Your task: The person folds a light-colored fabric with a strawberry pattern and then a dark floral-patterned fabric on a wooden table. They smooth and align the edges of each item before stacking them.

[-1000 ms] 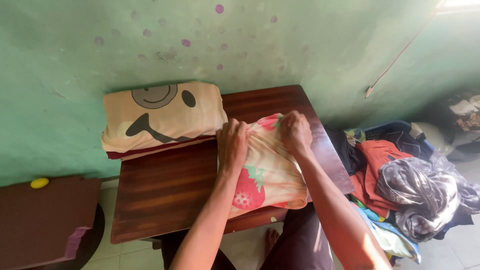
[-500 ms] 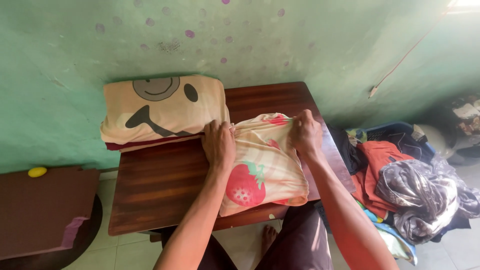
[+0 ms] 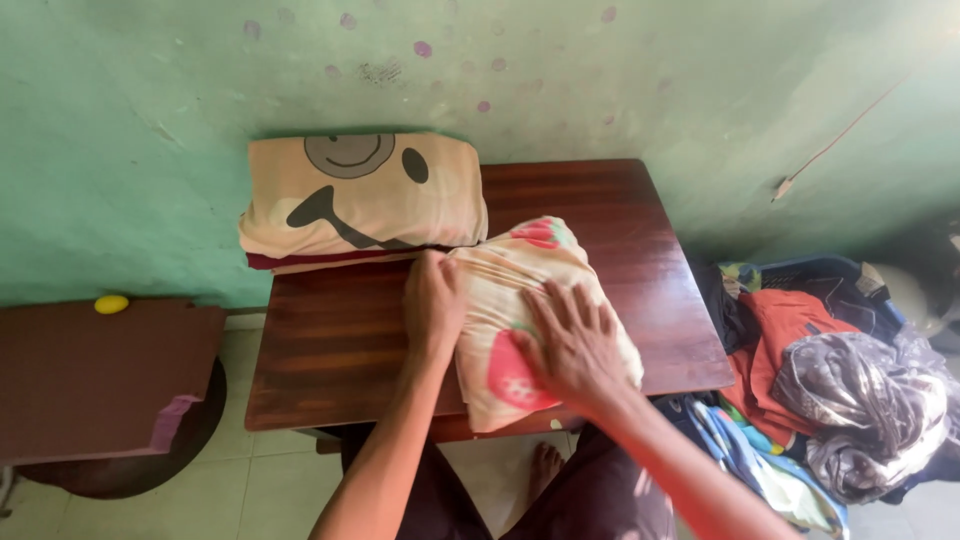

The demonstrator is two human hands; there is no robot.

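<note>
Right hand [image 3: 570, 345] flat, fingers spread, on the strawberry-print cloth [image 3: 535, 300] — left hand [image 3: 433, 305] cupping its edge.

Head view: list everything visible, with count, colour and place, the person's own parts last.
folded strawberry cloth: one, cream with red strawberries, on the table's near middle.
folded stack: one, cream with a grey face print, at the table's back left by the wall.
wooden table: one, dark brown, centre.
low board: one, brown, left.
yellow ball: one, on the low board.
clothes pile: one, mixed orange, blue, grey, on the right.
wall: green.
left hand: pressing the cloth's left edge.
right hand: flat on the cloth.
</note>
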